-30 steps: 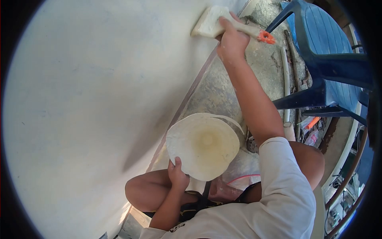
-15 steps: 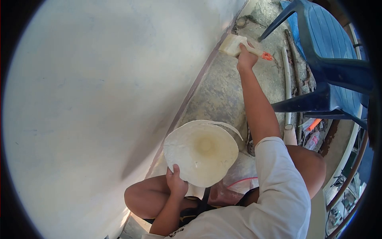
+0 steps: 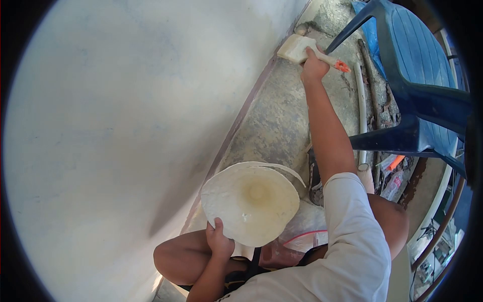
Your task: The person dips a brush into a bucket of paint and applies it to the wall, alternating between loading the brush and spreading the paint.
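My left hand (image 3: 220, 239) grips the near rim of a white bucket (image 3: 274, 211), thumb over the inside of its wall. Pale, yellowish residue shows at the bucket's bottom, and a strip curves off its far rim. Out at arm's length, my right hand (image 3: 315, 65) is closed around the handle of a wide paintbrush (image 3: 296, 49). The brush has a cream-coloured head and an orange handle tip. Its bristle end is at the foot of the white wall (image 3: 126, 126), overlapping the wall's base line in this view.
A blue plastic chair (image 3: 422, 60) stands at the right, one leg close to the paintbrush. A white pipe (image 3: 361, 110) and a dark stick lie on the concrete floor (image 3: 269, 118). A plastic bottle (image 3: 391, 187) lies beyond my right knee.
The paintbrush has moved slightly up in the view, its handle tilting a little more downward. The bucket sits lower and slightly left in view, still in my left hand.
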